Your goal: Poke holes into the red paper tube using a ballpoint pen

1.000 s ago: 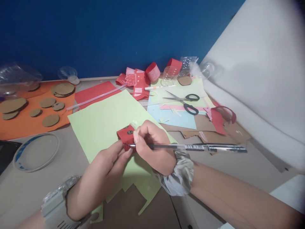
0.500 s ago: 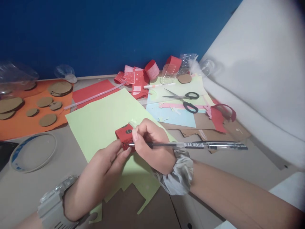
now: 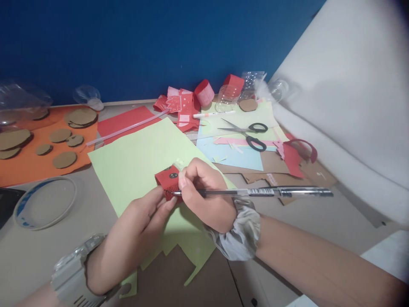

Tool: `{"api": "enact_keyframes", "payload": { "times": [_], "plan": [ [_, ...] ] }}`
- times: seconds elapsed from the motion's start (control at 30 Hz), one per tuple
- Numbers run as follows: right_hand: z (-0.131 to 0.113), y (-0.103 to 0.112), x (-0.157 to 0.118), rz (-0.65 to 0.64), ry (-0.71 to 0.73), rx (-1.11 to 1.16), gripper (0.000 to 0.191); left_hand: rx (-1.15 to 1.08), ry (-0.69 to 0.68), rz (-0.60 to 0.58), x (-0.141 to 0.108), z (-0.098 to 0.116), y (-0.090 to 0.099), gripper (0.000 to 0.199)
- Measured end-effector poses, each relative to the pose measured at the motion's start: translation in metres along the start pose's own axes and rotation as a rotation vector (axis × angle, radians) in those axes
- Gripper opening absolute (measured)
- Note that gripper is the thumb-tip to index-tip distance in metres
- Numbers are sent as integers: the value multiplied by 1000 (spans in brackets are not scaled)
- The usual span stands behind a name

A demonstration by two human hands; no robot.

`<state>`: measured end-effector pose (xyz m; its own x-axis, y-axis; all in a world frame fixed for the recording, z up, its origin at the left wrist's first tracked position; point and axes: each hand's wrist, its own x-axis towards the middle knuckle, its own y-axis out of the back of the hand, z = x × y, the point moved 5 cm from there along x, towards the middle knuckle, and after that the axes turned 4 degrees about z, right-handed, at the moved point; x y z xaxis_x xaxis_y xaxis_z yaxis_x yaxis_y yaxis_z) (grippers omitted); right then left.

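A small red paper piece [image 3: 168,179] with black dots and fine dark markings is pinched in my left hand [image 3: 143,217], above a light green sheet [image 3: 140,157]. My right hand [image 3: 207,194] grips a clear pen [image 3: 260,192], its tip touching or very near the red piece's lower part. The pen lies nearly level, its far end pointing right. A bit of pale green shows just behind the red piece. My left fingers hide part of its lower edge.
Black-handled scissors [image 3: 249,132] lie open on coloured papers at the right. Cardboard discs [image 3: 64,160] rest on orange paper [image 3: 35,168] at the left, near a tape ring [image 3: 19,213]. Red paper rolls [image 3: 204,93] and clear plastic pieces stand along the blue wall.
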<state>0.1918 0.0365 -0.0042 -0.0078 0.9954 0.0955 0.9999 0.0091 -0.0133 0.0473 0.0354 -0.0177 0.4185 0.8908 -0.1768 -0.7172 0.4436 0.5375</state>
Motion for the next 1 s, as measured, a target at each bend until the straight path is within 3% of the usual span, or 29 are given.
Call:
{"api": "enact_keyframes", "payload": {
  "times": [0.33, 0.63, 0.83, 1.0],
  "plan": [
    [2, 2, -1, -4, 71, -40, 30, -3, -4, 16, -2, 3, 1, 34],
    [-3, 2, -10, 27, 263, -14, 28, -102, 23, 83, -3, 2, 6, 32],
    [0, 4, -9, 17, 252, -38, 26, -412, 1, 3, -8, 4, 6, 36],
    [5, 5, -8, -10, 222, -16, 26, -482, 1, -59, -7, 3, 3, 37]
  ]
}}
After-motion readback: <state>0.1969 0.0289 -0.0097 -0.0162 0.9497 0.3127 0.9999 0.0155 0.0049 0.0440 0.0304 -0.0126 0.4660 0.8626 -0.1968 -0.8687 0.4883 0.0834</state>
